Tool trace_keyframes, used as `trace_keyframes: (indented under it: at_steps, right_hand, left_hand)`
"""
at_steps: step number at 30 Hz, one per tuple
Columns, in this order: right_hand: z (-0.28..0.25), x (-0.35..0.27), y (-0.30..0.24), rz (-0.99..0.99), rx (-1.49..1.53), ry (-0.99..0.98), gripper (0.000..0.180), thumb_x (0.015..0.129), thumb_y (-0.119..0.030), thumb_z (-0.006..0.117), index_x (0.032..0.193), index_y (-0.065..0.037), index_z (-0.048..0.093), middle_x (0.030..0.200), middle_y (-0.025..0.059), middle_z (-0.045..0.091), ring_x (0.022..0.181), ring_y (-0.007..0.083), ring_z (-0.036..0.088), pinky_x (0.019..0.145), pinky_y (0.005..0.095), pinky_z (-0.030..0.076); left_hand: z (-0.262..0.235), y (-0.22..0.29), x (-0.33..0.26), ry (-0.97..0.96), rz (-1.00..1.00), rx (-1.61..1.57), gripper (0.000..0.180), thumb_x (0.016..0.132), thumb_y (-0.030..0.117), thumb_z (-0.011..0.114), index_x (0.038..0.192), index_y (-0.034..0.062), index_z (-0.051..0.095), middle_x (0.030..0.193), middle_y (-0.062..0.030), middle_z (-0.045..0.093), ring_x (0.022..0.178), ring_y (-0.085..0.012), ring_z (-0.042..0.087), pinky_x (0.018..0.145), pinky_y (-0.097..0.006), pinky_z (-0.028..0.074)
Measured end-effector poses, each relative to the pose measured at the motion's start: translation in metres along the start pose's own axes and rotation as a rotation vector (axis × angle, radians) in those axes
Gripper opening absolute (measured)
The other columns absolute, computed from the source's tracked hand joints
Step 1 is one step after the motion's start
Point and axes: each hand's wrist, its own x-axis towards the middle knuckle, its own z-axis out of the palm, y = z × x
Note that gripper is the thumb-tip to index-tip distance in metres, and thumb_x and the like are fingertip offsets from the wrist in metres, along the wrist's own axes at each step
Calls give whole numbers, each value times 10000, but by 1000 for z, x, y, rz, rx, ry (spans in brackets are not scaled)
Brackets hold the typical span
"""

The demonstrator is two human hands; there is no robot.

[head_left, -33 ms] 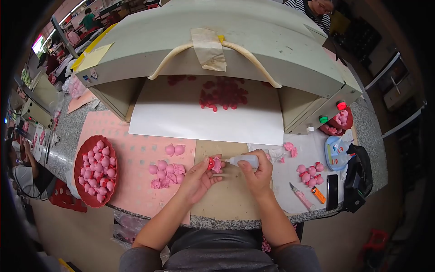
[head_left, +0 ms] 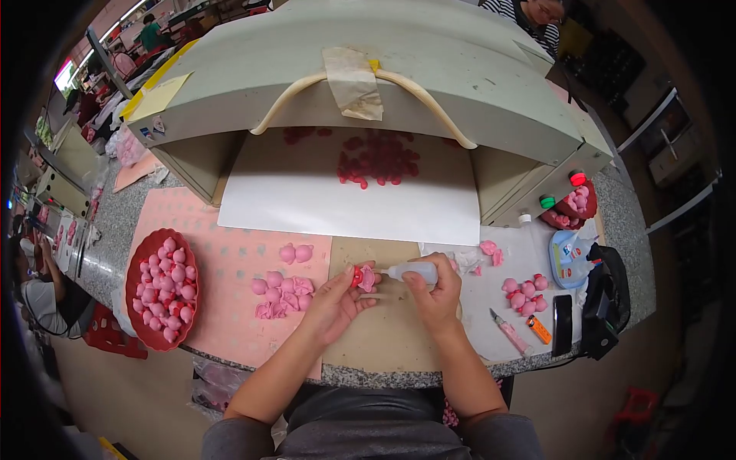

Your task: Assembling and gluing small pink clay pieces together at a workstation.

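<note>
Between the fingers of my left hand (head_left: 341,303) is a small pink and red doll piece (head_left: 367,279) with a ruffled part facing right. My right hand (head_left: 438,295) grips a clear squeeze bottle (head_left: 423,271), its thin tip pointing left at the piece, close to it; whether they touch I cannot tell. Both hands are over a brown board (head_left: 383,337). Left of them, pink round parts (head_left: 295,253) and ruffled pink parts (head_left: 271,310) lie on a pink sheet (head_left: 218,299). Round pink pieces with red bits (head_left: 525,295) are grouped to the right.
A red bowl (head_left: 193,307) full of pink pieces stands at the left. Ahead is a grey box-like machine (head_left: 429,84) with red parts (head_left: 379,161) on white paper inside. At right lie a cutter knife (head_left: 511,333), an orange lighter (head_left: 539,330), a black slab (head_left: 562,326) and a blue tray (head_left: 557,268).
</note>
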Motion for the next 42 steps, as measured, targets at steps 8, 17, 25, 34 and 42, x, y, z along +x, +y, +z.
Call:
trace_keyframes:
  at_steps: [8, 17, 25, 34, 42]
  right_hand:
    - [0, 0, 0, -27, -46, -41, 239, 818, -227, 655, 847, -16, 546, 753, 48, 582, 662, 101, 525, 593, 233, 419]
    - [0, 0, -2, -31, -38, -45, 234, 816, -220, 657, 838, -13, 549, 726, 42, 567, 635, 94, 519, 567, 231, 413]
    - [0, 1, -3, -8, -41, -30, 235, 777, -222, 711, 825, -21, 600, 738, 77, 608, 650, 162, 586, 587, 262, 450]
    - [0, 1, -5, -36, -59, -39, 220, 795, -206, 682, 825, -16, 575, 720, 60, 582, 631, 128, 552, 569, 248, 429]
    - [-1, 0, -1, -52, -101, -28, 233, 769, -207, 715, 829, -21, 587, 734, 75, 600, 632, 169, 587, 565, 265, 447]
  left_hand:
    - [0, 1, 0, 2, 2, 9, 422, 954, 322, 439, 1228, 4, 484, 1077, -108, 597, 952, -159, 566, 805, -312, 482]
    - [0, 0, 0, 0, 6, 19, 417, 950, 321, 448, 1219, 5, 492, 1077, -105, 597, 950, -156, 564, 803, -313, 481]
    - [0, 0, 0, -1, 5, 16, 417, 950, 320, 449, 1221, 6, 490, 1069, -105, 600, 934, -154, 568, 801, -311, 481]
    - [3, 0, 0, 14, 2, 12, 402, 951, 316, 448, 1200, 6, 506, 1053, -105, 604, 924, -154, 572, 791, -311, 485]
    - [-2, 0, 2, 10, -21, 1, 387, 949, 321, 452, 1147, -1, 535, 1024, -118, 613, 891, -159, 585, 763, -309, 496]
